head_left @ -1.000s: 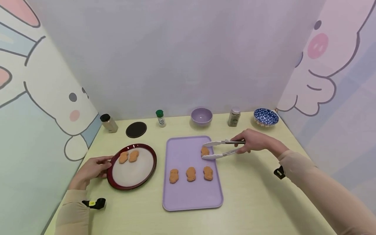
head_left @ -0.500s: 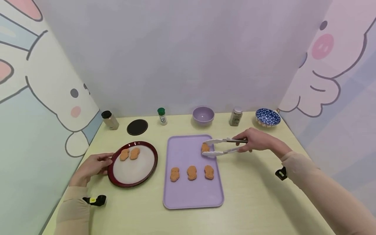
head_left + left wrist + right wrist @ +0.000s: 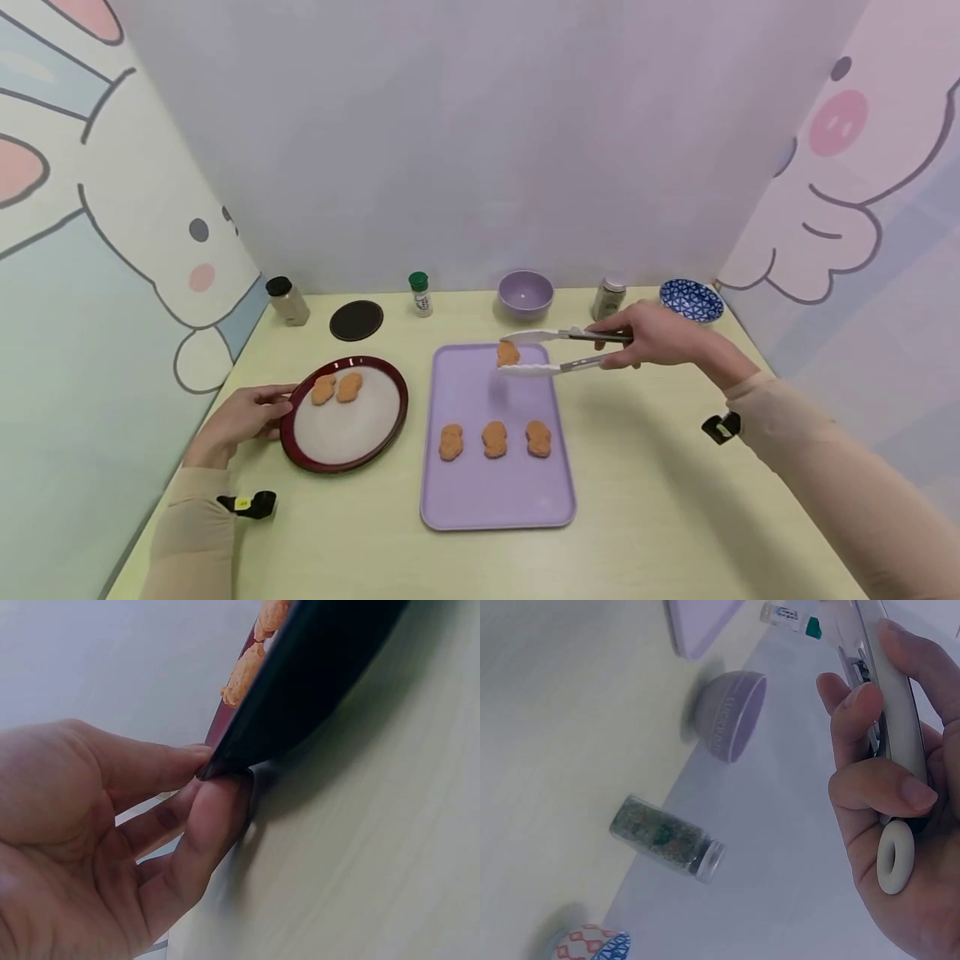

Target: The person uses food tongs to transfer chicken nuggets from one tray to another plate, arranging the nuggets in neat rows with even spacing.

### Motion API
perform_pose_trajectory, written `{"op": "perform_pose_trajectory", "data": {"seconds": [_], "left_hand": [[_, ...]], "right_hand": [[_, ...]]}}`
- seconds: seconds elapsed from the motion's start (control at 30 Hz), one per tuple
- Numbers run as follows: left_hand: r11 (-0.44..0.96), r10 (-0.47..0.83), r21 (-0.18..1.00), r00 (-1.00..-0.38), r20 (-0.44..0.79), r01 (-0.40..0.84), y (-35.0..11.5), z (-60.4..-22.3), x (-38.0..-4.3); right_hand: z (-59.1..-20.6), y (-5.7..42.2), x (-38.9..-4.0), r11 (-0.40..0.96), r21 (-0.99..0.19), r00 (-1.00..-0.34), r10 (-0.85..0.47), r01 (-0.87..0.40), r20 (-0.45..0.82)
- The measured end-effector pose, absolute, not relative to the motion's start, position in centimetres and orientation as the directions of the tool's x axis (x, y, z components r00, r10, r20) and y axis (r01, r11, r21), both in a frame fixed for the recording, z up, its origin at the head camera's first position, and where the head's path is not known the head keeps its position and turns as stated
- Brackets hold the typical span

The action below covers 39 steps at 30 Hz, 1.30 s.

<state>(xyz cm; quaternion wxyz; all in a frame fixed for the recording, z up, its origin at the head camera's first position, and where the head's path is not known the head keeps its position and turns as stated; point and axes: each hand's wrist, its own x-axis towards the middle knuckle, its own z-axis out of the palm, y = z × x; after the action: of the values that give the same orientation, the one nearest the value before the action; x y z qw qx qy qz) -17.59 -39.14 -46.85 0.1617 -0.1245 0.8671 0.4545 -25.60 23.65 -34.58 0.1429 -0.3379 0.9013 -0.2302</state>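
Reaches in from the near left of the lilac serving tray [image 3: 495, 500] with the left arm [image 3: 191, 533]. Holds the left hand [image 3: 243, 412] well left of the tray in a pinch, with the thumb [image 3: 165, 765] above and the fingers [image 3: 210, 821] curled beneath. Extends the right arm [image 3: 817, 475] diagonally from the tray's near right. Holds the right hand [image 3: 652, 333] above the tabletop [image 3: 352, 542], right of the tray's far right corner, gripping with thumb opposed to fingertips [image 3: 866, 701]. Wears beige sleeves ending short of both wrists [image 3: 723, 371].
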Motion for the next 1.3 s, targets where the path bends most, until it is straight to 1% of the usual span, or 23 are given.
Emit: {"op": "perform_pose_trajectory", "data": {"seconds": [0.13, 0.27, 0.47, 0.67, 0.77, 1.0, 1.2, 1.3], "left_hand": [[0.551, -0.072, 0.748, -0.913, -0.401, -0.371, -39.0, -46.8, -17.7], [0.554, -0.073, 0.746, -0.914, -0.399, -0.370, -39.1, -46.8, -17.8], [0.564, -0.057, 0.752, -0.925, -0.376, -0.340, -39.4, -46.9, -17.9], [0.562, -0.057, 0.754, -0.925, -0.374, -0.340, -39.4, -47.0, -18.0], [0.557, -0.061, 0.755, -0.924, -0.377, -0.345, -39.4, -47.0, -17.9], [0.542, -0.057, 0.764, -0.922, -0.383, -0.351, -39.6, -47.1, -18.0], [0.545, -0.056, 0.765, -0.925, -0.376, -0.344, -39.7, -47.1, -18.1], [0.548, -0.055, 0.764, -0.927, -0.372, -0.339, -39.8, -47.3, -18.1]], "right_hand": [[-33.5, 22.2, -25.7, 0.638, -0.544, -0.715, -0.692, -0.546, -0.094], [-33.2, 20.1, -26.1, 0.606, -0.564, -0.690, -0.718, -0.560, -0.086], [-34.5, 15.9, -27.2, 0.537, -0.588, -0.639, -0.768, -0.604, -0.046], [-35.7, 10.5, -27.8, 0.517, -0.594, -0.621, -0.783, -0.616, -0.038], [-36.2, 7.9, -27.7, 0.522, -0.588, -0.612, -0.789, -0.618, -0.056], [-38.0, 3.1, -27.4, 0.562, -0.573, -0.619, -0.777, -0.596, -0.117], [-39.4, 1.3, -27.1, 0.595, -0.570, -0.639, -0.754, -0.567, -0.150], [-39.8, 0.7, -26.8, 0.602, -0.545, -0.635, -0.757, -0.584, -0.155]]}}
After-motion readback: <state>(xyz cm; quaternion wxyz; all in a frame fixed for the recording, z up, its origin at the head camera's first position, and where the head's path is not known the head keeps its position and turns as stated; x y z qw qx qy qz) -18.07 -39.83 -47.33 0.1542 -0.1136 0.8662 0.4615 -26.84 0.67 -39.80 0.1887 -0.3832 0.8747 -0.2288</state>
